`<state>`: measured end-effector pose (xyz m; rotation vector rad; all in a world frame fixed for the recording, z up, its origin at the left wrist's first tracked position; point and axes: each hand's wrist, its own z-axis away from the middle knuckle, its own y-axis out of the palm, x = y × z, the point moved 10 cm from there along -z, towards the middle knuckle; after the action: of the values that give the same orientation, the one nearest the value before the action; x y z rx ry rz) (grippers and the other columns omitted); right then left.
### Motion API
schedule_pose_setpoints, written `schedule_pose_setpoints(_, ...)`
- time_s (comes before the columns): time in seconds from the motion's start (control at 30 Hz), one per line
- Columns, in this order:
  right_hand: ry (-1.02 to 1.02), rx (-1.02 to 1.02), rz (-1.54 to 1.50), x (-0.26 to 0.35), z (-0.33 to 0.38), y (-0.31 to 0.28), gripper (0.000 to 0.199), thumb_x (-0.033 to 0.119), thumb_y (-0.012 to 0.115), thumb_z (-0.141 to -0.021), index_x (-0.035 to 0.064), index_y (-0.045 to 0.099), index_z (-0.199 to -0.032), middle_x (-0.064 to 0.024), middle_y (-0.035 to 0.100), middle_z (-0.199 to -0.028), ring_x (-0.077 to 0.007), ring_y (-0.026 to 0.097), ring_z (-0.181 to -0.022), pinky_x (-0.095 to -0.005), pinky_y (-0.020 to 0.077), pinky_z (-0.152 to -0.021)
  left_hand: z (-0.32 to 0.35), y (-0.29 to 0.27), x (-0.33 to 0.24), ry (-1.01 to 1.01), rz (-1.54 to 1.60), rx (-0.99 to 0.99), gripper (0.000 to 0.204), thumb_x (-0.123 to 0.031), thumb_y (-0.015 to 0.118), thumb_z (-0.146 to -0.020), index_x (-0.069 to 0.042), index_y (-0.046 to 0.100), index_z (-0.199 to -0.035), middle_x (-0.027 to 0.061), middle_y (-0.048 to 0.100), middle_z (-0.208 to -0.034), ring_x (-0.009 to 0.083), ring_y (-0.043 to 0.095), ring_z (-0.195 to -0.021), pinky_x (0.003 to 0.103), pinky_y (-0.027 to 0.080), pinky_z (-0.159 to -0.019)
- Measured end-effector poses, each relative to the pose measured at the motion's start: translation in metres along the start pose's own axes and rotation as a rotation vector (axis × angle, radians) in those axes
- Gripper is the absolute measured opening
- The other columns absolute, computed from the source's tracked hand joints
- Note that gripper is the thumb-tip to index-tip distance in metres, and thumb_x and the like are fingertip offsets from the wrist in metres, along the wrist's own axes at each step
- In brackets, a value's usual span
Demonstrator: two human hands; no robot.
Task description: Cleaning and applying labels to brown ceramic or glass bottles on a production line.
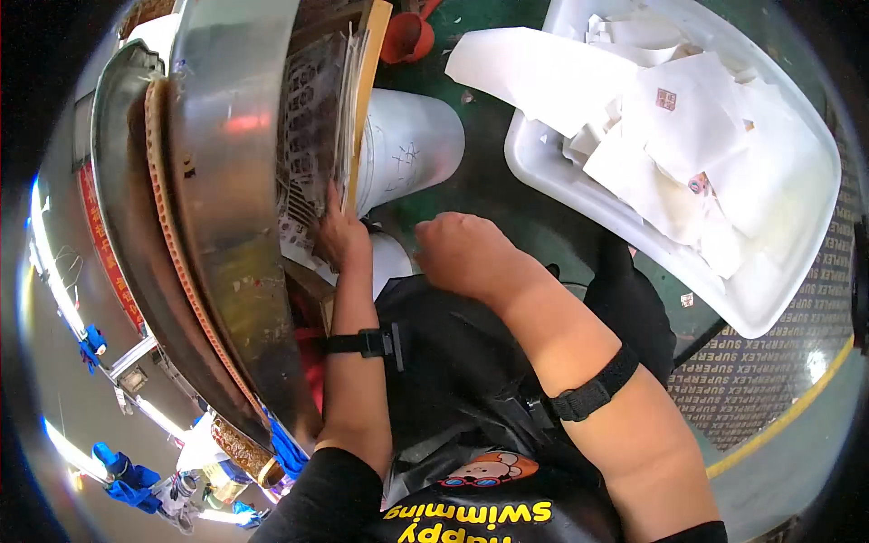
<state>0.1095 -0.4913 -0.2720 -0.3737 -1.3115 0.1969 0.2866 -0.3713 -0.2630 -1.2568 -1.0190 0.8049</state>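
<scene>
Left hand (344, 237) is at the near end of thin, dark-patterned flat sheets (312, 127) beside a yellow wooden strip (369, 81), grip unclear; likely light, creasable, best pinched by edges; right hand (463, 252) curls, contents hidden

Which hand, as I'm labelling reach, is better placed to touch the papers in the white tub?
Probably the right hand: it is nearer the white tub and its papers, while the left hand is at the printed sheets.
</scene>
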Motion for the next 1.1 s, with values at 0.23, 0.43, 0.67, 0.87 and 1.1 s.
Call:
schedule_pose_setpoints(0.23, 0.098, 0.057, 0.002, -0.014, -0.023, 0.011, 0.018, 0.013, 0.055, -0.078, 0.0052, 0.068, -0.087, -0.0164, 0.067, -0.09, -0.0304, 0.065, -0.09, -0.0395, 0.0528, -0.078, 0.038, 0.001, 0.028, 0.198, 0.139, -0.084, 0.058, -0.005, 0.052, -0.085, -0.016, 0.036, -0.139, 0.0212, 0.057, -0.117, 0.0389, 0.053, -0.105, 0.045, 0.037, -0.092)
schedule_pose_setpoints(0.43, 0.143, 0.094, -0.011, -0.023, -0.036, 0.022, 0.022, 0.013, 0.055, -0.078, 0.0044, 0.068, -0.092, -0.0165, 0.066, -0.097, -0.03, 0.065, -0.094, -0.0398, 0.0521, -0.08, 0.075, -0.012, 0.006, 0.246, 0.188, -0.255, 0.043, -0.023, 0.054, -0.089, -0.006, 0.045, -0.127, 0.0203, 0.051, -0.118, 0.0371, 0.043, -0.107, 0.043, 0.037, -0.091)
schedule_pose_setpoints(0.67, 0.113, 0.031, -0.039, -0.02, -0.059, 0.033, 0.027, 0.015, 0.054, -0.079, 0.0025, 0.065, -0.1, -0.0189, 0.065, -0.102, -0.0307, 0.064, -0.096, -0.0402, 0.0507, -0.084, 0.056, 0.006, 0.046, 0.061, 0.558, -0.079, 0.026, -0.021, 0.055, -0.088, -0.005, 0.062, -0.107, 0.0199, 0.053, -0.105, 0.034, 0.051, -0.097, 0.04, 0.041, -0.085)
schedule_pose_setpoints(0.87, 0.045, -0.28, -0.265, -0.013, -0.081, 0.021, 0.034, 0.024, 0.058, -0.08, 0.0008, 0.061, -0.105, -0.0207, 0.066, -0.087, -0.0348, 0.063, -0.089, -0.0417, 0.0499, -0.081, 0.066, -0.02, 0.016, 0.349, 0.228, -0.32, 0.032, -0.02, 0.056, -0.086, -0.011, 0.063, -0.116, 0.0208, 0.052, -0.102, 0.0356, 0.047, -0.1, 0.04, 0.037, -0.09)
schedule_pose_setpoints(1.1, 0.115, -0.311, -0.437, -0.019, -0.101, 0.026, 0.031, 0.021, 0.058, -0.079, 0.0003, 0.063, -0.101, -0.0214, 0.066, -0.084, -0.035, 0.064, -0.082, -0.0416, 0.0494, -0.08, 0.044, -0.026, 0.026, 0.082, 0.555, -0.251, 0.041, -0.021, 0.056, -0.086, -0.012, 0.054, -0.126, 0.0174, 0.048, -0.105, 0.0302, 0.049, -0.099, 0.038, 0.04, -0.089)
